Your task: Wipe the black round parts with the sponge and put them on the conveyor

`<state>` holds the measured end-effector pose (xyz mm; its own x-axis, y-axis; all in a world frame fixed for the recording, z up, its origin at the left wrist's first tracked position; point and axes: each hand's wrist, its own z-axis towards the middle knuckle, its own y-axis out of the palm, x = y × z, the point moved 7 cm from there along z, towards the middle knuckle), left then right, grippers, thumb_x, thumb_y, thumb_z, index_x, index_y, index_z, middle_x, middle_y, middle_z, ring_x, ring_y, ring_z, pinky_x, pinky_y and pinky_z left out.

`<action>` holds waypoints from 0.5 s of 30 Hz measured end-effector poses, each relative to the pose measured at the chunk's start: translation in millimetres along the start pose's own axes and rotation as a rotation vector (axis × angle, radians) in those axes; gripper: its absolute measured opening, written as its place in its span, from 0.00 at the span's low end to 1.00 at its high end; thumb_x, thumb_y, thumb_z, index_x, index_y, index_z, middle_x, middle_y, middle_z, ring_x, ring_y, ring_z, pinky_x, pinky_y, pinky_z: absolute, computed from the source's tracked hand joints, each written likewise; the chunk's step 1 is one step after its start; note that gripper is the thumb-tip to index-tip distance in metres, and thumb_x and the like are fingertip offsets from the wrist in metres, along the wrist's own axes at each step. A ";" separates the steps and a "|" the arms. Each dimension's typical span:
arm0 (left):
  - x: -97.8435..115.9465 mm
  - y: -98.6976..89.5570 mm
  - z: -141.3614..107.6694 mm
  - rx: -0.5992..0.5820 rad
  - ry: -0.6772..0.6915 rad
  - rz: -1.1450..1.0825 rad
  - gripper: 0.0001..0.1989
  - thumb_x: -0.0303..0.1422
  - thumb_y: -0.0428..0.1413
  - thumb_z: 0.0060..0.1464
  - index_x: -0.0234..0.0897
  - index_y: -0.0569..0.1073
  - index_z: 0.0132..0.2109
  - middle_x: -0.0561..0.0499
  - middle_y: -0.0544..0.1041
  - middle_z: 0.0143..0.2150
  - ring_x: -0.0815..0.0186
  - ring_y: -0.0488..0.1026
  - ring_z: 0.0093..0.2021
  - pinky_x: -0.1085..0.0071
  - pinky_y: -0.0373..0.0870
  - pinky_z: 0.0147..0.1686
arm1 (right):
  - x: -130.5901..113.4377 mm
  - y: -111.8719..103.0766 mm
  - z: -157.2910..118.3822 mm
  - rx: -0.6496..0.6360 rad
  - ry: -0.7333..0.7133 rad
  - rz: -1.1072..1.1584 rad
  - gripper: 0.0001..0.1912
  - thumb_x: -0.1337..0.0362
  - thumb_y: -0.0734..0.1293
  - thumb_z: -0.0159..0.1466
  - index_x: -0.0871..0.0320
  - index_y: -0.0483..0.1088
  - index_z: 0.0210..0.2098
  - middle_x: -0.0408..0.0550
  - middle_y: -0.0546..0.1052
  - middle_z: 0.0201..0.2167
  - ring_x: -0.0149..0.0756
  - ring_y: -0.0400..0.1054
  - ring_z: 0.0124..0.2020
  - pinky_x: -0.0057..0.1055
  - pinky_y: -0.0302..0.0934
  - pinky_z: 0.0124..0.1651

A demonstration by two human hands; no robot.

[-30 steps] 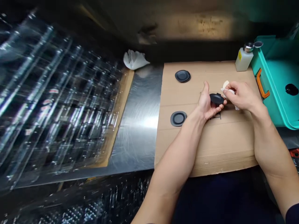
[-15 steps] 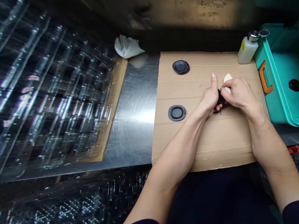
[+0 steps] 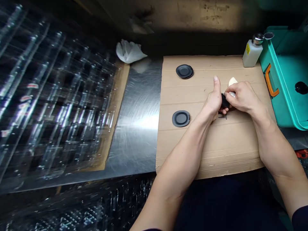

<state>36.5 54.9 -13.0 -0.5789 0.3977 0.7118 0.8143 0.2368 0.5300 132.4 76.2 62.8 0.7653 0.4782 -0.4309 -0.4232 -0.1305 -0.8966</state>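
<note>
Head view: left hand (image 3: 213, 102) curled narrowly under a black disc (image 3: 225, 102), thumb raised; right hand (image 3: 244, 98) pinching white cloth (image 3: 232, 93) against it, over a cardboard sheet (image 3: 231, 150); far right, teal bin (image 3: 284, 77) holding a dark disc (image 3: 301, 87).

**Mostly tan, black and teal**

A tan cardboard sheet (image 3: 211, 147) lies on a silver steel surface (image 3: 137, 128) streaked with swirled brush lines. Two black discs (image 3: 184, 71) (image 3: 181, 118) with darker rims sit on the cardboard, and a black piece (image 3: 225, 102) shows against a white cloth (image 3: 232, 81). To the right stands a teal bin (image 3: 284, 73) with an orange handle (image 3: 270, 80), beside a white bottle (image 3: 251, 54) with a yellow label (image 3: 247, 48) and a silver cap (image 3: 258, 39).
</note>
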 end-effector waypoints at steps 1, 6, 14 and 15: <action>-2.1 -0.8 0.5 0.005 -0.004 0.029 0.37 0.64 0.42 0.59 0.33 0.76 0.35 0.47 0.70 0.18 0.62 0.76 0.24 0.76 0.66 0.22 | 0.6 0.8 -0.2 -0.001 0.010 -0.020 0.12 0.62 0.63 0.60 0.59 0.79 0.33 0.50 0.77 0.25 0.43 0.69 0.34 0.36 0.59 0.43; -7.9 -2.7 2.2 0.034 0.001 0.108 0.39 0.64 0.40 0.59 0.32 0.77 0.36 0.46 0.70 0.18 0.58 0.78 0.27 0.75 0.67 0.22 | 1.3 -0.8 -0.8 0.062 0.044 -0.100 0.12 0.62 0.64 0.60 0.58 0.79 0.33 0.51 0.77 0.26 0.45 0.70 0.35 0.37 0.59 0.42; 0.6 -6.0 2.3 0.017 -0.213 -0.049 0.42 0.68 0.40 0.54 0.32 0.76 0.39 0.42 0.74 0.22 0.64 0.73 0.21 0.74 0.64 0.16 | 22.5 -24.8 -3.6 0.189 0.091 -0.080 0.17 0.58 0.61 0.65 0.61 0.78 0.36 0.54 0.77 0.28 0.46 0.70 0.37 0.39 0.61 0.43; 2.6 -7.5 2.5 0.013 -0.258 -0.103 0.42 0.68 0.40 0.53 0.31 0.75 0.40 0.41 0.74 0.23 0.64 0.72 0.21 0.74 0.64 0.15 | 30.7 -30.8 -4.9 0.206 0.144 -0.100 0.18 0.57 0.60 0.66 0.63 0.78 0.38 0.56 0.77 0.31 0.46 0.70 0.39 0.40 0.61 0.44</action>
<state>28.9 56.4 -16.3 -0.6303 0.5832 0.5125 0.7530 0.2982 0.5866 171.3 90.7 76.7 0.8630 0.3495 -0.3648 -0.4207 0.0975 -0.9019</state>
